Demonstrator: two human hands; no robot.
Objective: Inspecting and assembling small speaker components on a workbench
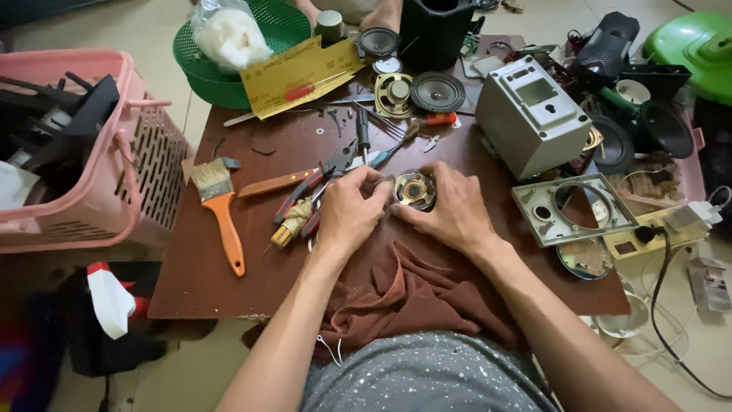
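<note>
Our left hand (347,210) and right hand (450,210) pinch a small speaker (415,189) mid-board, fingers closed on its rim. A slip could dent it or knock the nearby pliers (309,194).

Repair workshop: scattered speakers (436,91), pliers (313,185).

Packages and labels around the brown board

A yellow card package (303,76), oblong with handwriting and a red-handled tool sealed in it, lies tilted at the far edge, leaning on the green basket (200,72). In that basket sits a clear plastic bag (229,34) of white stuff. On the grey box (528,114), far right, a small pale rectangular window (536,91) faces up.
</note>
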